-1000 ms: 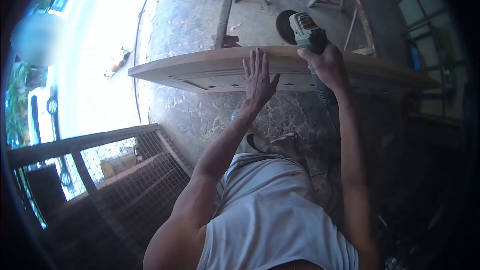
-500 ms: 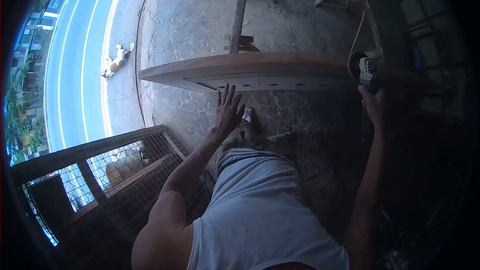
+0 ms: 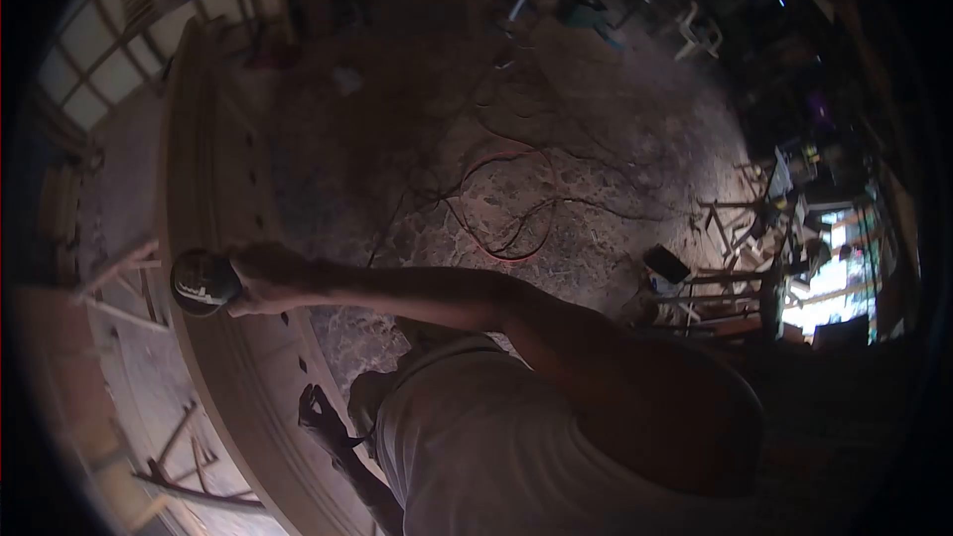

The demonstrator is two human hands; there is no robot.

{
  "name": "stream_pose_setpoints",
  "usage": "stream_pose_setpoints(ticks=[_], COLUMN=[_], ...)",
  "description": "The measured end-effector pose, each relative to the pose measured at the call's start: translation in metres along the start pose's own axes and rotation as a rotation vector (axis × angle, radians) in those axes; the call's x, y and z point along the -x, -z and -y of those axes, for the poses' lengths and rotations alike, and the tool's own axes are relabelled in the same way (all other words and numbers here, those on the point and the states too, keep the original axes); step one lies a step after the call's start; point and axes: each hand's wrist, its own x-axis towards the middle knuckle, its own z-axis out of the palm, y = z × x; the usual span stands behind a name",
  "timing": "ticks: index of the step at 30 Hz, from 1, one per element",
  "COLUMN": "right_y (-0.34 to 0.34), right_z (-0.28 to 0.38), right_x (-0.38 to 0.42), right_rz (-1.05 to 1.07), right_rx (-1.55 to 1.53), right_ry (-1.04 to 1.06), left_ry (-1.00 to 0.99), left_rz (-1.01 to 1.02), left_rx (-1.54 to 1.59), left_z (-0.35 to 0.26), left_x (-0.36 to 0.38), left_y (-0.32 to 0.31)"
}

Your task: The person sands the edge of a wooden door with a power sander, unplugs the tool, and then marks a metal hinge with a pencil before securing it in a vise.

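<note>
My right hand (image 3: 263,280) is wrapped round an angle grinder (image 3: 206,281), whose round disc lies over the edge of a long wooden panel (image 3: 199,179). The panel looks like a door, with grooved lines and a row of small dark diamond shapes along its face. Lower down, my left hand (image 3: 326,422) is close to the panel's face, its fingers loosely bent and apart, with nothing seen in them.
An orange and dark cable (image 3: 506,258) lies coiled on the cracked floor (image 3: 596,238). Wooden trestle legs (image 3: 189,457) stand beyond the panel at lower left. Stacked wooden pieces (image 3: 725,288) are at the right, by a bright opening, and a pale chair (image 3: 698,35) stands at the back.
The view has swung right, from the road side to the workshop interior. My right hand still holds the grinder at the panel; my left hand's spread fingers are now more bent.
</note>
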Motion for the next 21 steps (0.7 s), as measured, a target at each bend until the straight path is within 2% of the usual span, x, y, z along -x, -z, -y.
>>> stream_pose_setpoints(ticks=[3, 6, 9, 10, 12, 13, 16, 18, 20, 21], right_y=[0.052, 0.096, 0.128, 0.149, 0.158, 0.16, 0.177, 0.219, 0.249, 0.267], right_z=[-0.025, -0.037, -0.082, -0.085, -0.121, -0.144, -0.218, -0.23, -0.238, -0.248], right_x=[-0.003, -0.002, -0.023, -0.021, -0.033, -0.039, -0.066, -0.078, -0.083, -0.09], right_rz=[-0.133, -0.126, -0.302, -0.254, -0.451, -0.546, -0.635, -0.617, -0.658, -0.716], right_rx=[-0.06, -0.169, -0.23, -0.349, -0.304, -0.278, -0.408, -0.422, -0.446, -0.442], right_ry=[-0.102, -0.242, -0.173, -0.331, -0.245, -0.201, -0.226, -0.404, -0.551, -0.584], left_ry=[-0.049, -0.126, -0.301, -0.374, -0.504, -0.476, -0.426, -0.409, -0.205, -0.266], left_rz=[0.182, 0.335, 0.487, 0.519, 0.616, 0.694, 0.873, 0.946, 1.104, 1.162], left_rx=[0.004, 0.005, 0.029, 0.068, 0.092, 0.076, 0.046, 0.056, 0.097, 0.179], left_z=[-0.069, -0.145, -0.173, -0.185, -0.198, -0.205, -0.262, -0.27, -0.269, -0.302], left_x=[-0.061, -0.097, -0.143, -0.151, -0.177, -0.191, -0.229, -0.262, -0.292, -0.303], left_y=[-0.04, -0.071, -0.108, -0.122, -0.146, -0.153, -0.176, -0.193, -0.212, -0.224])
